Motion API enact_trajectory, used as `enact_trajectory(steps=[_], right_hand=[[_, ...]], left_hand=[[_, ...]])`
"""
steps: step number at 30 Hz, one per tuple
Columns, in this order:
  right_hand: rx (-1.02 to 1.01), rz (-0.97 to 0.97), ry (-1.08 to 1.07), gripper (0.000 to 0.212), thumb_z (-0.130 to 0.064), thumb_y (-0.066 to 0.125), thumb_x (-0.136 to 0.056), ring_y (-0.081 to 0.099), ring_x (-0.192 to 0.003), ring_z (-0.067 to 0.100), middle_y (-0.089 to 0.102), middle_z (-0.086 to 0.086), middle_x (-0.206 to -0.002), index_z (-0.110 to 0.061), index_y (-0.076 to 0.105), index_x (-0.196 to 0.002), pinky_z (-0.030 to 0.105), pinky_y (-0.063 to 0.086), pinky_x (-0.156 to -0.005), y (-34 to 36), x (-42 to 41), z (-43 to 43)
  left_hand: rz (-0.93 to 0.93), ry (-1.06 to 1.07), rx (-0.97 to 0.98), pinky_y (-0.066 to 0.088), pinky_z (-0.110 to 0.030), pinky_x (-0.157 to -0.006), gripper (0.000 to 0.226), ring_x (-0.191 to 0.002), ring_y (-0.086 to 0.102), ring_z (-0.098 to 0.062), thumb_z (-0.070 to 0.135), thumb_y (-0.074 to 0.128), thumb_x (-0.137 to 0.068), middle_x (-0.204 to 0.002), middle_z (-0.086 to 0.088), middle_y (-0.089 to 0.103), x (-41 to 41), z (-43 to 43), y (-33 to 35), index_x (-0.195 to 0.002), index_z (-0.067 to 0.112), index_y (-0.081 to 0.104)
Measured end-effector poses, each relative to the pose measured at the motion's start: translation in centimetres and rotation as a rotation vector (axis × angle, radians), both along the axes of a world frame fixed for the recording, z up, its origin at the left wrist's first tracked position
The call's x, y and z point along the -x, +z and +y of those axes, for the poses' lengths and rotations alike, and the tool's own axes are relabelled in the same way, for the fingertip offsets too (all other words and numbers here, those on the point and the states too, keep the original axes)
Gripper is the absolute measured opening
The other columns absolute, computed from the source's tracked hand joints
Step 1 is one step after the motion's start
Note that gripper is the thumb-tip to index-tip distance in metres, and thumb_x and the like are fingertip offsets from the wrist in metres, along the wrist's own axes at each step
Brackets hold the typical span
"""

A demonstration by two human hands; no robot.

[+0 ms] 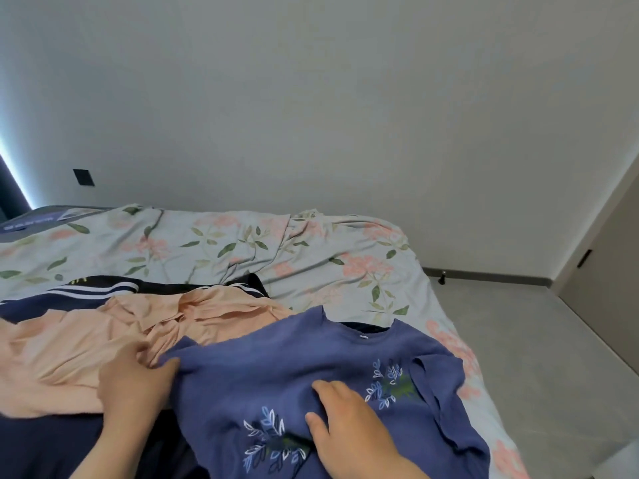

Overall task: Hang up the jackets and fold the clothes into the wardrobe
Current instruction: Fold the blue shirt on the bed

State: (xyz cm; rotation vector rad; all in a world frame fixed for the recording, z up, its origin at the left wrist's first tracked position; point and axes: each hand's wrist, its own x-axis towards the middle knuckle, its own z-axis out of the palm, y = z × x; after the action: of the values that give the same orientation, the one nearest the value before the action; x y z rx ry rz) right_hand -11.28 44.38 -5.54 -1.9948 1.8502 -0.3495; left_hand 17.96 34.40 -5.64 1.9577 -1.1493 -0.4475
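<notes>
blue top (276,368): left hand (135,378) pinches its edge, right hand (345,420) presses flat.

1. A wrinkled floral sheet (242,243) covers the bed.
2. A black wall plate (83,177) sits above the bed's far left corner.
3. A door (608,271) stands beyond the bed's right edge.

Soft, dim, even light with a cool grey cast; a bright bluish strip (14,174) glows at the left edge. Shadows are faint. The wide lens bends the wall (311,115) and door (608,271) outward, and the left hand (135,385) and right hand (349,423) look slightly smeared
</notes>
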Motion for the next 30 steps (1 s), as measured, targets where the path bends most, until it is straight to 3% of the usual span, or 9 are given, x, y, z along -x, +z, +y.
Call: enact_trajectory(steps=[4,7,13,15,17,21,23,26,30], right_hand=[[0.075,0.005,0.036,0.046,-0.043,0.045,-0.097,0.034,-0.127,0.018,0.031,-0.01,-0.141,-0.027,0.038,-0.14,0.033,0.039,-0.102,0.6,-1.6,0.3],[0.076,-0.003,0.076,0.048,-0.041,0.048,-0.097,0.031,-0.131,0.016,0.028,-0.012,-0.143,-0.028,0.037,-0.141,0.031,0.039,-0.103,0.7,-2.7,0.5],[0.128,0.001,0.073,0.046,-0.04,0.047,-0.095,0.027,-0.135,0.008,0.025,-0.018,-0.146,-0.034,0.038,-0.14,0.024,0.038,-0.103,0.8,-4.8,0.7],[0.168,-0.036,0.092,0.045,-0.04,0.048,-0.092,0.029,-0.132,0.003,0.03,-0.022,-0.142,-0.037,0.043,-0.137,0.017,0.035,-0.102,0.9,-5.6,0.5],[0.184,-0.133,0.1,0.04,-0.042,0.052,-0.089,0.037,-0.124,-0.002,0.041,-0.026,-0.13,-0.037,0.052,-0.129,0.008,0.032,-0.096,1.0,-6.3,0.2],[-0.02,-0.407,0.031,0.06,-0.066,0.063,-0.065,0.053,-0.098,-0.013,0.054,-0.032,-0.107,-0.043,0.053,-0.12,0.009,0.042,-0.088,0.6,-8.3,0.4],[-0.133,-0.433,0.034,0.07,-0.07,0.068,-0.058,0.054,-0.096,-0.015,0.055,-0.032,-0.104,-0.047,0.049,-0.122,0.011,0.043,-0.086,0.3,-9.8,0.3],[-0.192,-0.383,0.085,0.051,-0.056,0.07,-0.074,0.049,-0.08,-0.017,0.05,-0.026,-0.087,-0.036,0.059,-0.121,0.001,0.033,-0.079,-0.5,-11.8,0.0],[-0.106,-0.542,-0.151,0.024,-0.056,0.075,-0.056,0.056,-0.066,-0.012,0.063,-0.019,-0.074,-0.042,0.063,-0.073,0.005,0.044,-0.069,-1.1,-13.2,0.1]], left_hand=[[0.085,-0.195,-0.155,0.052,-0.04,-0.062,0.029,-0.07,0.066,-0.031,0.037,0.075,-0.075,-0.066,-0.008,0.068,-0.4,0.3,-1.5,-0.078,0.01,0.065],[0.104,-0.241,-0.173,0.053,-0.036,-0.055,0.022,-0.059,0.066,-0.022,0.039,0.071,-0.076,-0.054,-0.001,0.067,0.0,0.3,-0.8,-0.071,0.018,0.067],[0.11,-0.325,-0.006,0.029,-0.029,-0.049,0.035,-0.049,0.035,-0.01,0.003,0.069,-0.074,-0.045,0.004,0.039,2.4,1.9,-1.3,-0.051,0.008,0.043],[0.402,-0.264,0.016,0.036,-0.03,-0.056,0.023,-0.057,0.043,-0.013,0.006,0.067,-0.079,-0.054,0.0,0.051,2.4,2.6,-1.2,-0.06,0.006,0.054],[0.854,-0.23,0.017,0.043,-0.03,-0.057,0.006,-0.063,0.055,-0.018,0.004,0.063,-0.085,-0.067,-0.008,0.062,2.2,3.1,-0.7,-0.08,0.002,0.065],[1.552,-0.31,-0.121,0.051,-0.019,-0.041,0.015,-0.053,0.065,-0.013,0.006,0.059,-0.079,-0.07,-0.011,0.069,1.9,3.8,1.1,-0.085,-0.001,0.07],[1.658,-0.318,-0.189,0.05,-0.016,-0.04,0.02,-0.051,0.064,-0.012,0.004,0.059,-0.075,-0.073,-0.013,0.068,1.7,4.0,1.6,-0.09,-0.004,0.069],[1.681,-0.306,-0.255,0.051,-0.02,-0.037,0.034,-0.049,0.065,-0.018,0.001,0.057,-0.075,-0.08,-0.02,0.065,1.3,4.2,2.3,-0.107,-0.008,0.059],[1.655,-0.353,-0.29,0.05,-0.02,-0.035,0.04,-0.049,0.066,-0.019,0.005,0.06,-0.072,-0.083,-0.022,0.063,0.7,3.7,4.6,-0.11,-0.008,0.058]])
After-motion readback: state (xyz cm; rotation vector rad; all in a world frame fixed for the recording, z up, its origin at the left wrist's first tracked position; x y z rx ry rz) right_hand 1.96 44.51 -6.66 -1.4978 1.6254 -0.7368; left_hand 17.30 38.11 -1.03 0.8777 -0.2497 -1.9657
